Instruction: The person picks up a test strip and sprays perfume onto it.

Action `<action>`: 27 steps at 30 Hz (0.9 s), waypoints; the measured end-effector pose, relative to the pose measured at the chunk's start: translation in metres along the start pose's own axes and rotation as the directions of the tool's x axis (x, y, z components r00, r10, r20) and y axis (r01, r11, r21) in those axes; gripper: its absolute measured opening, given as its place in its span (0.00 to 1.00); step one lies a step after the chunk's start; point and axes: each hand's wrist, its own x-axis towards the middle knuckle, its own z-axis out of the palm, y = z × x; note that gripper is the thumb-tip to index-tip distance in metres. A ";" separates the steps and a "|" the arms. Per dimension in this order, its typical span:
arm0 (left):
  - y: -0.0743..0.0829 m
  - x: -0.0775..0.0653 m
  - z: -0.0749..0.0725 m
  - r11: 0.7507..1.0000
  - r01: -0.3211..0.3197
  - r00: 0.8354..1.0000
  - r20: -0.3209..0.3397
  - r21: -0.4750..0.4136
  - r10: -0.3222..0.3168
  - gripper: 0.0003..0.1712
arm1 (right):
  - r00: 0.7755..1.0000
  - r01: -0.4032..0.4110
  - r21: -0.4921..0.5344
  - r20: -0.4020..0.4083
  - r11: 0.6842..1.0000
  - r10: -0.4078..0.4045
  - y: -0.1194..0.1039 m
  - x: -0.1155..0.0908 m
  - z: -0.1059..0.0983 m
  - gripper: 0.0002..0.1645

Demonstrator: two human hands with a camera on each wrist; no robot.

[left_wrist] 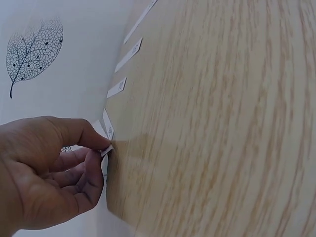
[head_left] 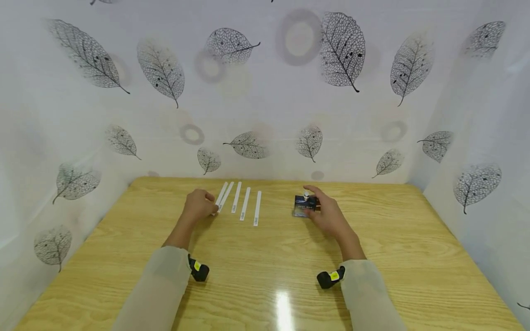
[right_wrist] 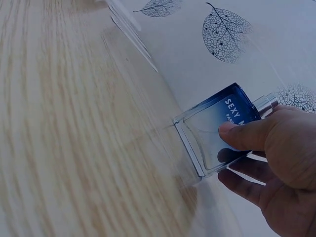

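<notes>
Several white perfume test strips (head_left: 245, 203) lie side by side on the table, each with small dark print at its near end. My left hand (head_left: 200, 204) is at the leftmost one; in the left wrist view its thumb and forefinger pinch the printed end of that strip (left_wrist: 107, 149). A second strip (left_wrist: 108, 124) lies close beside it. To the right, my right hand (head_left: 327, 214) grips a square glass perfume bottle (right_wrist: 205, 129), dark blue fading to clear, with a silver sprayer (right_wrist: 265, 104). The thumb presses its front and other fingers go behind; the forefinger is beside the sprayer.
The wood-grain table (head_left: 265, 262) ends at a pale leaf-print curtain (head_left: 265, 105), which also stands on both sides. A black wrist camera (head_left: 199, 270) is on the left wrist and another camera (head_left: 330, 278) on the right.
</notes>
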 end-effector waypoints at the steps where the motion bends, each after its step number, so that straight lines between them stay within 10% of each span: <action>1: -0.001 0.000 0.000 1.000 -0.005 1.000 0.002 0.004 0.005 0.19 | 1.000 0.003 0.000 -0.002 1.000 -0.003 0.000 0.000 0.000 0.42; 23: -0.012 -0.001 -0.013 0.988 -0.043 0.999 -0.033 -0.149 0.039 0.16 | 0.961 0.177 0.036 -0.223 0.984 -0.165 -0.011 0.008 -0.004 0.31; 27: -0.006 -0.003 -0.015 0.977 -0.049 0.998 -0.058 -0.206 0.038 0.17 | 0.917 0.190 0.016 -0.359 0.982 -0.172 -0.016 0.012 -0.006 0.33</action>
